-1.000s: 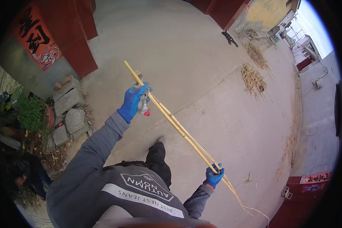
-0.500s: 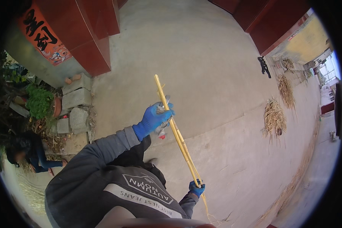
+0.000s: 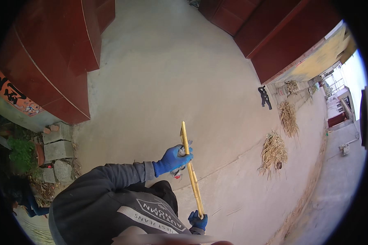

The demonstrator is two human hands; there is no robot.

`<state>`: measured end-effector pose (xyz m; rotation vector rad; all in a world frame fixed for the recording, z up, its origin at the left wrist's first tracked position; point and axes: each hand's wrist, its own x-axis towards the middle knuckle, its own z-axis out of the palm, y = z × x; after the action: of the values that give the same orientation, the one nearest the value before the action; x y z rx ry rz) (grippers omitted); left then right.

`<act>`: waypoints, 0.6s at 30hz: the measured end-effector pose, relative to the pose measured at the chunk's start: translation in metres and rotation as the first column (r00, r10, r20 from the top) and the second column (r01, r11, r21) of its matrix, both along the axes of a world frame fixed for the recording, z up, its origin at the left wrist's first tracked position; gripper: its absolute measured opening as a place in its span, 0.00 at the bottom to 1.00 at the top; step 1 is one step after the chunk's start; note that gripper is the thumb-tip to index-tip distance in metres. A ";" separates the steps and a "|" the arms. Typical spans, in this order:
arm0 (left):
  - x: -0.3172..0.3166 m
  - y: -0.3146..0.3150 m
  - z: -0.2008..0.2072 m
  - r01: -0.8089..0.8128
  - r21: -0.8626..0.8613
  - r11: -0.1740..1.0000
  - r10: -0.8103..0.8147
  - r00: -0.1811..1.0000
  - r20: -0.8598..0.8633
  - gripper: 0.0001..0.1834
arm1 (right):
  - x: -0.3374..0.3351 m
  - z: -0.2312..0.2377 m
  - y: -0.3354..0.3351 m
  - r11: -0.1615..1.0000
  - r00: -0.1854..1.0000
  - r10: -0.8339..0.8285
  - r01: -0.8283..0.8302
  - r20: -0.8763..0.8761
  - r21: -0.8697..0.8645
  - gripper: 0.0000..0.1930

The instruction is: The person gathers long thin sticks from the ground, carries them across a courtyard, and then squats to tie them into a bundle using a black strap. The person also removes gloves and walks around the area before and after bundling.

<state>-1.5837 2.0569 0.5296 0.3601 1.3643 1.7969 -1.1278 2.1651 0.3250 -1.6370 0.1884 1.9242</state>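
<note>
The left hand (image 3: 172,160), in a blue knit-cuffed glove, curls its fingers round long, smooth, straw-yellow stalks (image 3: 193,178), at least two pressed into one jointed bundle, along with a crumpled greyish scrap with a red patch (image 3: 177,173). Between five and six o'clock from it, the right hand (image 3: 198,221), gloved alike, grips the bundle's lower end. Compared with half a second ago, the stalks stand steeper and their upper tip sits lower in the view. Smooth grey concrete ground (image 3: 163,81) spreads around. Toward three o'clock lie two large, shaggy dry-straw heaps (image 3: 273,152); at two o'clock, one limp black item (image 3: 264,98). At nine o'clock, at least four rough grey blocks (image 3: 58,150) are stacked beside leafy green plants (image 3: 20,153).
</note>
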 end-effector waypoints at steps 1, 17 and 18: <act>-0.023 0.018 0.001 -0.014 -0.008 1.000 0.014 0.998 -0.057 0.18 | -0.010 0.013 0.003 0.981 0.975 0.191 -0.186 0.110 -0.053 0.21; -0.412 0.281 0.051 -0.063 -0.025 0.998 0.062 0.997 -0.053 0.21 | -0.550 0.158 0.268 -0.415 0.038 0.575 -0.847 0.817 0.331 0.20; -0.439 0.289 0.056 -0.070 0.015 0.997 0.070 0.997 0.018 0.17 | -0.575 0.156 0.277 -0.312 0.053 0.644 -0.893 0.763 0.325 0.17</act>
<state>-2.0226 2.3460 0.5853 0.3075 1.3667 1.8646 -1.7026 2.4420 0.4814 -1.1703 -2.3781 1.8004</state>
